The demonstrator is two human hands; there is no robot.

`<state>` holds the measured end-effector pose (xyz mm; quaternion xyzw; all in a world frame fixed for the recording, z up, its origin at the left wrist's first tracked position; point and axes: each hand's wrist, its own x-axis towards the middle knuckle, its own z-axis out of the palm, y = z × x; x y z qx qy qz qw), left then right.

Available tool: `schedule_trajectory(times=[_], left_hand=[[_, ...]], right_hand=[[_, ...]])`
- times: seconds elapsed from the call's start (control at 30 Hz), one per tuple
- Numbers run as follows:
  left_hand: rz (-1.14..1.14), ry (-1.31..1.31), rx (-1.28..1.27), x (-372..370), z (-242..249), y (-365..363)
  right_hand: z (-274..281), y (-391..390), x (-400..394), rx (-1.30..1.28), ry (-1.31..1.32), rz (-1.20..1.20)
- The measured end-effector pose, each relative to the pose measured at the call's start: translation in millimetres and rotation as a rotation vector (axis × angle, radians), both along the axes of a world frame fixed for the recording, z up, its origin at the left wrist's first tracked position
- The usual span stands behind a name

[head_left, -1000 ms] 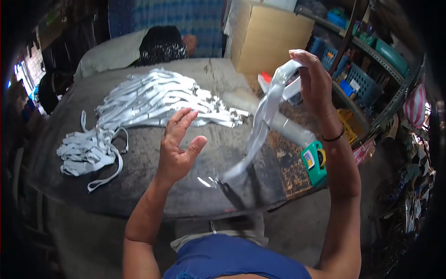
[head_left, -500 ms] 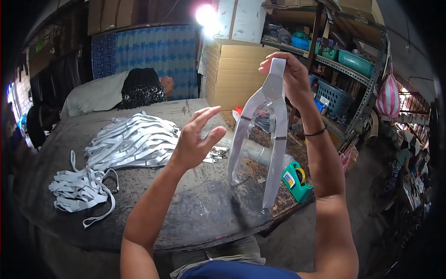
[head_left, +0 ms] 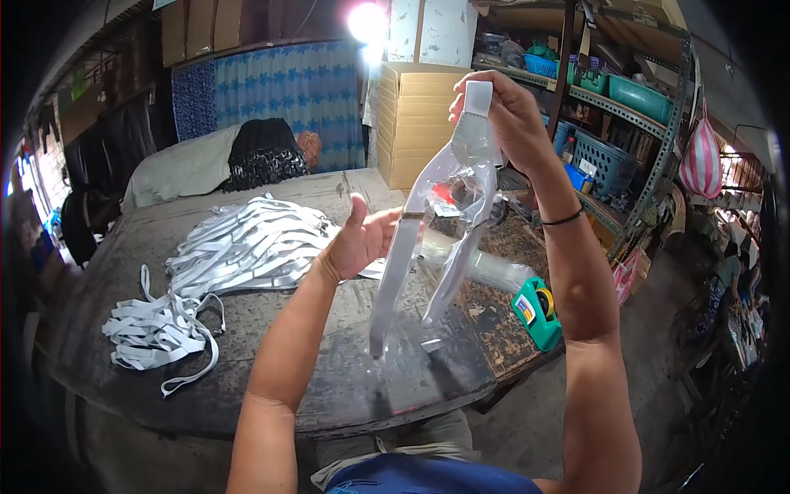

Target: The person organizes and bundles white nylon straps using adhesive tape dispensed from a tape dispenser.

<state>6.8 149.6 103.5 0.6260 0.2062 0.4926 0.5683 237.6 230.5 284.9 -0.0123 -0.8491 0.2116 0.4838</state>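
Note:
My right hand (head_left: 517, 119) is raised and closed on the top end of a pair of white suspenders (head_left: 395, 276). The suspenders hang in a Y shape, with a grey patch where the straps join and a slider on the left strap. Clear plastic shows around the straps and below their ends. My left hand (head_left: 355, 245) is open beside the left strap, its fingertips reaching behind the strap or its plastic; whether they touch cannot be told. A large pile of white straps (head_left: 247, 243) lies on the table behind and left of my left hand.
A smaller tangled heap of white straps (head_left: 156, 331) lies at the table's left. A green tape dispenser (head_left: 538, 317) stands near the right edge, by a roll of clear plastic (head_left: 502, 270). Behind are a cardboard box (head_left: 420, 123) and shelves with baskets (head_left: 609, 165).
The suspenders have turned and swung left, their lower ends now closer to my left hand. My left hand has moved right and down, its fingers now behind the left strap.

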Motion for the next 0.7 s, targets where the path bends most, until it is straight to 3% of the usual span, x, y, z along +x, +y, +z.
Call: schedule_trajectory(times=[0.07,0.13,0.23,0.27,0.33,0.53,0.6,0.67,0.7], left_hand=[[-0.034,-0.001,-0.118,2,-10,0],[-0.064,-0.005,-0.095,3,-2,-2],[-0.078,-0.124,0.244,5,32,-4],[-0.076,-0.128,0.242,6,45,-11],[0.169,0.262,0.278,7,69,-31],[0.030,0.127,0.248,6,48,-30],[-0.165,-0.038,0.244,10,38,-30],[-0.219,-0.040,0.213,14,17,-20],[-0.363,-0.227,0.128,21,4,-17]], right_hand=[[5,-3,-3,-0.023,-0.002,0.073],[9,-4,-6,-0.010,-0.102,-0.060],[9,-3,-14,0.136,-0.109,-0.163],[9,-1,-17,0.133,-0.113,-0.162],[9,3,-22,0.117,-0.140,-0.154],[6,-12,-28,0.212,-0.155,-0.155],[10,-12,-28,0.160,-0.177,-0.162],[14,-13,-29,0.076,-0.208,-0.166],[19,-12,-29,0.131,-0.155,-0.122]])
